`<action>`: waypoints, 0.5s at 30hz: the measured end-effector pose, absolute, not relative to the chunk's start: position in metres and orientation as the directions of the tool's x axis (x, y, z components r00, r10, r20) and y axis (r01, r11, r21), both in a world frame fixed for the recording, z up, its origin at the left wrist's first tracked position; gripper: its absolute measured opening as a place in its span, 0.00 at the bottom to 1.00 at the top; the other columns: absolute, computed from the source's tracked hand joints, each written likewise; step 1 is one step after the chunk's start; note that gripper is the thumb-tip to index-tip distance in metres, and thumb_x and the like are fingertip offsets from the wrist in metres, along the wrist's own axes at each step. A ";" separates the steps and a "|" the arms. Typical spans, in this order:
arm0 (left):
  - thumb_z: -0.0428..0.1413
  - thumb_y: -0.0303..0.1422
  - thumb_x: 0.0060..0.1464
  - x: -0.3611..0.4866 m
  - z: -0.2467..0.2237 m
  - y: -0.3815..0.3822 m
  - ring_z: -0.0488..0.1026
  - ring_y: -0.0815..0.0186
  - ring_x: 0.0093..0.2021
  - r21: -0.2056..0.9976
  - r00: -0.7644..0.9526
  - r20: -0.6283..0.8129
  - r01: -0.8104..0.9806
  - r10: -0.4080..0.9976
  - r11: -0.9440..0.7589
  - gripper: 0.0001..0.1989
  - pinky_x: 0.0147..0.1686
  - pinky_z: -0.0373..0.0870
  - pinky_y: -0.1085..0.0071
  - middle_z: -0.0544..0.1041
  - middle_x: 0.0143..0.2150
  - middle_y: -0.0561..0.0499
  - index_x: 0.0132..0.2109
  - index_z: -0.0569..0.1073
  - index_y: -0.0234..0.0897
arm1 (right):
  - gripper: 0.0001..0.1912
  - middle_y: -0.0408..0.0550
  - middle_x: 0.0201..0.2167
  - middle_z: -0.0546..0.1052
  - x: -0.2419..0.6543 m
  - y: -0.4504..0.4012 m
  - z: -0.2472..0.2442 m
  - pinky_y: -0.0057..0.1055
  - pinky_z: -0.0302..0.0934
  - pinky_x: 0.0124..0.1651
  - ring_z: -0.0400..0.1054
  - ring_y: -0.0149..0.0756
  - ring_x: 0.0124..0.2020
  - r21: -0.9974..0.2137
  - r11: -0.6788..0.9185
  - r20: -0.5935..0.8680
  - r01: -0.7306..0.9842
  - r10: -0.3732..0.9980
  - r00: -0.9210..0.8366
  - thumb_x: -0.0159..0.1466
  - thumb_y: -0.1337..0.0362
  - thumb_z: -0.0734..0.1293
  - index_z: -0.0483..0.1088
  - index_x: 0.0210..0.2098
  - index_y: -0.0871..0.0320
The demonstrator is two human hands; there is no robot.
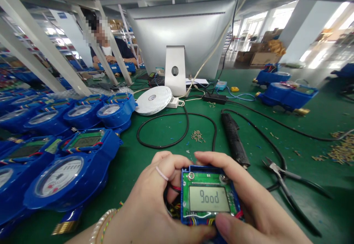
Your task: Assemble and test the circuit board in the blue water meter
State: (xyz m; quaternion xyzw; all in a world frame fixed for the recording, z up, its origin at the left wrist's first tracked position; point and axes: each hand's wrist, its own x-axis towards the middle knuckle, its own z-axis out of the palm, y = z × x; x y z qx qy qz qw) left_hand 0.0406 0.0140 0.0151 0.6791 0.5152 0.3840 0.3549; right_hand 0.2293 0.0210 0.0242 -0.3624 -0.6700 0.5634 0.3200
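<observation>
Both hands are gripping a small blue meter module (207,196), and its screen is reading "good".

The left hand (155,203) is wrapping around the module's left side and the right hand (249,203) is clamping its right side, thumb pressing on the bottom edge. The green board is still sitting exposed with no cover on it, so I'd guess the check is passing but closing up is left. Left of the module, finished-looking blue water meters (63,177) are lying in rows. Right of it, pliers (287,186) are resting on the green table (166,155), and just beyond it a black soldering iron (234,138) is lying idle.
</observation>
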 end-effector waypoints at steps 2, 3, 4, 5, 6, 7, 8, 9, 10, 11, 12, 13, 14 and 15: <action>0.67 0.34 0.31 0.041 0.013 0.013 0.67 0.69 0.22 0.877 0.168 0.206 0.405 0.964 -0.258 0.26 0.17 0.69 0.73 0.67 0.33 0.52 0.42 0.70 0.40 | 0.29 0.39 0.55 0.68 0.227 0.024 0.027 0.27 0.66 0.52 0.68 0.35 0.51 -0.984 0.128 0.050 0.121 0.859 -0.509 0.60 0.66 0.65 0.55 0.58 0.40; 0.68 0.34 0.30 0.040 0.012 0.013 0.66 0.69 0.22 0.868 0.169 0.229 0.410 0.959 -0.280 0.27 0.16 0.68 0.73 0.66 0.32 0.52 0.42 0.70 0.40 | 0.30 0.38 0.54 0.68 0.225 0.026 0.028 0.26 0.65 0.52 0.68 0.34 0.51 -0.971 0.187 0.090 0.148 0.862 -0.499 0.59 0.64 0.68 0.56 0.58 0.40; 0.68 0.35 0.29 0.039 0.011 0.013 0.64 0.70 0.21 0.855 0.174 0.251 0.421 0.952 -0.302 0.28 0.15 0.66 0.73 0.66 0.32 0.52 0.41 0.70 0.40 | 0.33 0.37 0.54 0.68 0.224 0.027 0.029 0.25 0.64 0.53 0.68 0.34 0.51 -0.941 0.277 0.152 0.192 0.857 -0.493 0.56 0.63 0.71 0.57 0.57 0.41; 0.69 0.36 0.28 0.038 0.011 0.014 0.64 0.70 0.22 0.843 0.179 0.266 0.433 0.947 -0.319 0.28 0.15 0.65 0.74 0.66 0.32 0.52 0.41 0.70 0.40 | 0.36 0.37 0.53 0.68 0.222 0.029 0.029 0.23 0.64 0.54 0.68 0.33 0.51 -0.893 0.375 0.216 0.249 0.842 -0.494 0.52 0.62 0.75 0.58 0.57 0.41; 0.69 0.36 0.28 0.038 0.011 0.014 0.64 0.69 0.23 0.826 0.191 0.292 0.444 0.937 -0.348 0.28 0.15 0.64 0.75 0.66 0.30 0.52 0.40 0.70 0.39 | 0.39 0.37 0.53 0.68 0.221 0.031 0.030 0.22 0.64 0.53 0.68 0.33 0.51 -0.835 0.457 0.267 0.305 0.823 -0.501 0.49 0.61 0.77 0.59 0.56 0.43; 0.69 0.35 0.27 0.037 0.011 0.015 0.64 0.68 0.24 0.802 0.209 0.319 0.459 0.924 -0.381 0.28 0.16 0.63 0.75 0.66 0.29 0.53 0.39 0.69 0.40 | 0.42 0.38 0.52 0.69 0.219 0.033 0.032 0.21 0.64 0.52 0.68 0.33 0.50 -0.779 0.520 0.305 0.350 0.802 -0.513 0.46 0.59 0.79 0.59 0.56 0.44; 0.69 0.35 0.27 0.036 0.012 0.016 0.64 0.66 0.25 0.768 0.222 0.357 0.483 0.907 -0.421 0.28 0.17 0.63 0.75 0.66 0.27 0.54 0.39 0.69 0.40 | 0.44 0.39 0.51 0.70 0.218 0.035 0.034 0.21 0.65 0.51 0.68 0.34 0.49 -0.727 0.568 0.334 0.387 0.784 -0.523 0.44 0.58 0.80 0.59 0.56 0.46; 0.69 0.35 0.28 0.036 0.012 0.017 0.65 0.65 0.27 0.726 0.234 0.401 0.509 0.886 -0.463 0.28 0.19 0.64 0.74 0.66 0.25 0.55 0.39 0.68 0.40 | 0.45 0.40 0.50 0.71 0.217 0.036 0.037 0.23 0.65 0.51 0.68 0.34 0.49 -0.685 0.587 0.334 0.432 0.779 -0.530 0.43 0.57 0.80 0.59 0.57 0.49; 0.69 0.34 0.28 0.035 0.012 0.017 0.66 0.64 0.28 0.682 0.247 0.446 0.529 0.860 -0.505 0.29 0.22 0.66 0.71 0.66 0.24 0.56 0.40 0.67 0.40 | 0.45 0.42 0.49 0.71 0.216 0.038 0.041 0.25 0.66 0.50 0.69 0.36 0.48 -0.645 0.602 0.325 0.470 0.773 -0.544 0.42 0.55 0.80 0.60 0.56 0.51; 0.69 0.34 0.29 0.035 0.012 0.018 0.67 0.64 0.27 0.639 0.256 0.492 0.543 0.832 -0.545 0.30 0.26 0.67 0.69 0.65 0.23 0.58 0.41 0.66 0.40 | 0.45 0.44 0.48 0.72 0.215 0.039 0.045 0.27 0.66 0.50 0.69 0.37 0.47 -0.611 0.613 0.308 0.500 0.766 -0.564 0.42 0.53 0.80 0.61 0.55 0.53; 0.69 0.34 0.30 0.035 0.012 0.019 0.66 0.65 0.26 0.597 0.264 0.540 0.549 0.799 -0.585 0.31 0.30 0.68 0.65 0.65 0.22 0.59 0.43 0.65 0.39 | 0.44 0.45 0.47 0.73 0.214 0.040 0.049 0.29 0.67 0.49 0.69 0.38 0.46 -0.583 0.626 0.293 0.518 0.756 -0.585 0.41 0.52 0.80 0.64 0.54 0.54; 0.68 0.34 0.32 0.035 0.012 0.019 0.66 0.67 0.24 0.563 0.270 0.580 0.548 0.768 -0.618 0.31 0.34 0.67 0.62 0.64 0.22 0.61 0.44 0.64 0.38 | 0.42 0.46 0.45 0.73 0.214 0.041 0.053 0.31 0.68 0.47 0.70 0.39 0.44 -0.565 0.632 0.277 0.529 0.750 -0.600 0.41 0.51 0.79 0.66 0.52 0.55; 0.67 0.34 0.34 0.035 0.012 0.020 0.65 0.70 0.22 0.541 0.276 0.609 0.542 0.743 -0.644 0.30 0.37 0.66 0.60 0.63 0.22 0.62 0.46 0.64 0.38 | 0.40 0.45 0.43 0.74 0.213 0.041 0.056 0.31 0.69 0.44 0.70 0.39 0.43 -0.557 0.634 0.264 0.536 0.748 -0.609 0.41 0.51 0.79 0.67 0.50 0.55; 0.66 0.35 0.35 0.035 0.012 0.020 0.63 0.72 0.21 0.529 0.281 0.625 0.533 0.728 -0.660 0.30 0.38 0.65 0.59 0.63 0.22 0.63 0.46 0.63 0.37 | 0.38 0.45 0.41 0.74 0.213 0.041 0.058 0.31 0.69 0.42 0.71 0.38 0.41 -0.553 0.640 0.266 0.534 0.742 -0.615 0.41 0.51 0.79 0.68 0.49 0.54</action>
